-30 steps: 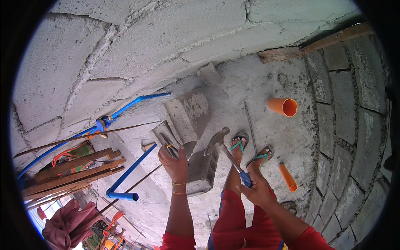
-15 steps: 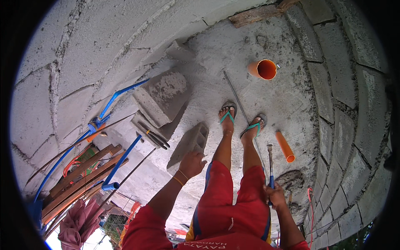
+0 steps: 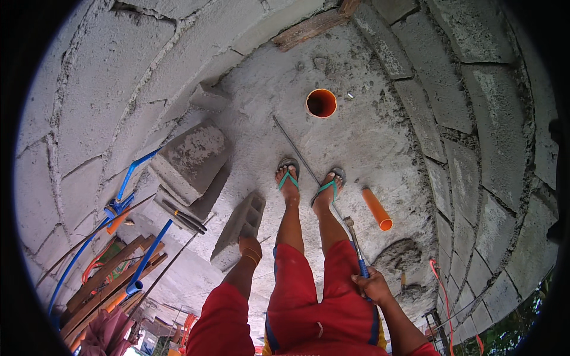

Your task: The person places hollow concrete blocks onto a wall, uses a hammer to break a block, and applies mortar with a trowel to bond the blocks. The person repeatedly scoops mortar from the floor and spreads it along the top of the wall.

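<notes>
My left hand [image 3: 249,248] is closed beside an upright hollow concrete block [image 3: 231,231], with a thin object at its fingers, too small to make out. In my right hand [image 3: 373,283], close to my thigh, is a hammer [image 3: 361,255] with a blue grip and metal shaft. Pliers [image 3: 187,221] with a yellow and black handle lie on a block piece beside a larger concrete block [image 3: 187,157]. A long steel rod [image 3: 297,148] lies on the floor, passing between my sandalled feet.
An orange pipe [image 3: 322,111] stands upright, another [image 3: 375,209] lies on the floor [image 3: 255,95]. Block walls [image 3: 95,77] curve around me. Blue pipes [image 3: 130,172], timber planks [image 3: 110,276], maroon cloth [image 3: 101,338] and a red hose [image 3: 442,285] lie at the edges.
My left hand let go of the pliers onto the block and moved down beside the hollow block. The hammer in my right hand swung down toward my thigh. The view has shifted.
</notes>
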Demonstrator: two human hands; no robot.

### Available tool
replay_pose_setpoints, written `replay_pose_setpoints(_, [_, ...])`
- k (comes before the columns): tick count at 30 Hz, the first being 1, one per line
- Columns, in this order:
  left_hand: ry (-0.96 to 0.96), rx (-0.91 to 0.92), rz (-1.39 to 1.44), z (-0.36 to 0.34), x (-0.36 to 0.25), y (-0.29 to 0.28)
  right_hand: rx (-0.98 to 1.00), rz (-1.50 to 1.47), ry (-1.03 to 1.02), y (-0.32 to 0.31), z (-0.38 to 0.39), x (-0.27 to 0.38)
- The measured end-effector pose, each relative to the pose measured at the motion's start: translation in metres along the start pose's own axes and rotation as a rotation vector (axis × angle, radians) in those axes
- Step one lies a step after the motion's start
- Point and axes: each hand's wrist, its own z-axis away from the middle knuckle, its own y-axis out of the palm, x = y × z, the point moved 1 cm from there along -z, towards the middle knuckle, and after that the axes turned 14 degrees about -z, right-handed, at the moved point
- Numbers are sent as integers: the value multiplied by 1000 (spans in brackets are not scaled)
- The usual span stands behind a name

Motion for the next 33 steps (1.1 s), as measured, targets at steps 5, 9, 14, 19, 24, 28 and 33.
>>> replay_pose_setpoints(5, [40, -276, 76, 37, 36, 14, 1, 7, -94, -37, 4, 0])
replay_pose_setpoints(9, [90, -397, 153, 106, 56, -34, -55, 51, -138, -50, 21, -6])
replay_pose_setpoints(14, [325, -660, 35, 176, 63, -177, -23, -83, -195, -41, 66, -17])
replay_pose_setpoints(19, [409, -707, -76, 185, 24, -284, 41, -323, -177, -33, 116, -51])
replay_pose_setpoints(24, [488, -751, -138, 134, -37, -381, 42, -415, -228, -31, 114, -96])
replay_pose_setpoints(28, [509, -801, -209, 93, -94, -432, 54, -695, -227, -36, 76, -128])
replay_pose_setpoints(33, [487, -872, -190, 56, -138, -449, 103, -624, -185, -73, 50, -149])
